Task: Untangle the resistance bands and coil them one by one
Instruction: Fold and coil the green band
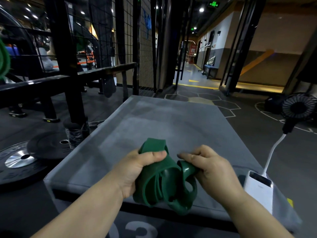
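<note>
Left hand [137, 170] grips bunched green band [159, 181], thumb pressed on top. Right hand [211, 169] pinches loop end, fingers [197, 154] curled. Both above grey worktop [171, 121].

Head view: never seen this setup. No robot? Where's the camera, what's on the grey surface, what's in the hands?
There is no robot here. A person works with bare hands, and the single picture comes from a wide-angle camera worn on their head. It looks forward and down, so the arms enter from the bottom edge. The left hand grips a bunched green resistance band, with the thumb across its top. The right hand pinches one loop of the same band. They hold it over the near end of a grey box. On the box's right edge lies a white power bank, and a white cable runs from it up to a small black fan. Weight plates lie on the floor to the left.
</note>
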`<move>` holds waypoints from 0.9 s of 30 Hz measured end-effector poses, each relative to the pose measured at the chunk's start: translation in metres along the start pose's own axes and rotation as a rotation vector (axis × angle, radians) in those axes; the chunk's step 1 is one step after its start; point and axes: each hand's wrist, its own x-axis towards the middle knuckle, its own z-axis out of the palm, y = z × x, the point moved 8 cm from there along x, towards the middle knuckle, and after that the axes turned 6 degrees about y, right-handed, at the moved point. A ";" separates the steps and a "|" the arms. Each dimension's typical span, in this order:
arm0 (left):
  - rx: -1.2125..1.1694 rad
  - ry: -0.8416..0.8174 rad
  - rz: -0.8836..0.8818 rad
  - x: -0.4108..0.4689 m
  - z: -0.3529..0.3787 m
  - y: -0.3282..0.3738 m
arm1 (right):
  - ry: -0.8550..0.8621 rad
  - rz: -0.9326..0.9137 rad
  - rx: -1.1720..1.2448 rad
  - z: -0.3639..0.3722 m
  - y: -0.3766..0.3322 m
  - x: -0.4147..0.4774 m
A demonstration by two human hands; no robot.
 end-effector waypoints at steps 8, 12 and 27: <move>0.100 -0.058 0.104 0.000 0.008 0.003 | -0.209 0.451 0.177 0.019 0.020 -0.007; 0.117 -0.020 0.139 0.002 0.005 0.005 | -0.258 0.581 0.413 0.028 0.027 -0.015; 0.194 -0.141 0.155 -0.002 0.010 0.006 | 0.143 0.988 0.869 0.034 0.081 -0.031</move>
